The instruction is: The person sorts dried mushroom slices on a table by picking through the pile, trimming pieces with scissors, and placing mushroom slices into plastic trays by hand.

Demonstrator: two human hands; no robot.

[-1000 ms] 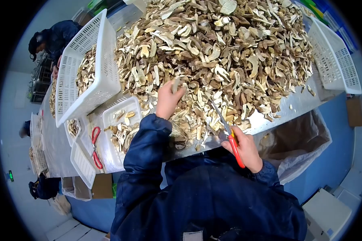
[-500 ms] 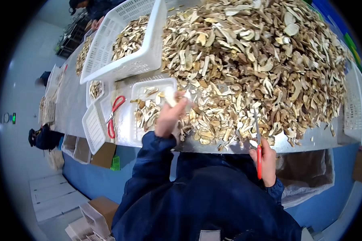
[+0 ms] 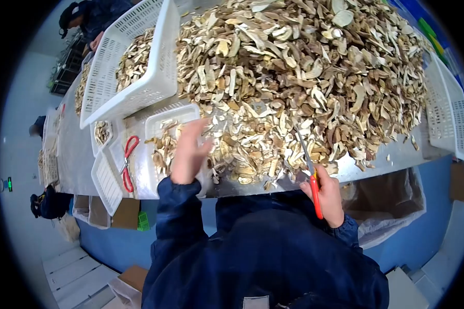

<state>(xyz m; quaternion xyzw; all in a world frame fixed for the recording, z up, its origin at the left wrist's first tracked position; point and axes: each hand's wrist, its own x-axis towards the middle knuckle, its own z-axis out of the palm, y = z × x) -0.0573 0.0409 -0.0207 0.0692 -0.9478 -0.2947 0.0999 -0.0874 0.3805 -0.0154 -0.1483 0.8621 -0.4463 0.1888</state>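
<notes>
My left hand (image 3: pixel 188 154), blurred by motion, is over the right part of a shallow white tray (image 3: pixel 157 121) holding mushroom slices (image 3: pixel 162 153). Its thumb and fingers are apart, with nothing visible between them. My right hand (image 3: pixel 327 195) is closed around the red handle of a pair of scissors (image 3: pixel 315 193) at the table's front edge. The blades point up and away, over loose slices. A large heap of dried-looking mushroom slices (image 3: pixel 304 67) covers the middle of the metal table (image 3: pixel 392 159).
A white perforated basket (image 3: pixel 162 77) with slices stands at the left, another (image 3: pixel 446 108) at the right. Red scissors (image 3: pixel 128 164) lie beside a tilted white tray (image 3: pixel 106 181). A lined bin (image 3: pixel 386 195) is below the front edge. Another person (image 3: pixel 95 18) is at far left.
My left hand has moved left from the heap's edge to over the tray, and the pale slice seen in it is no longer visible. The right hand keeps the scissors. The view has shifted.
</notes>
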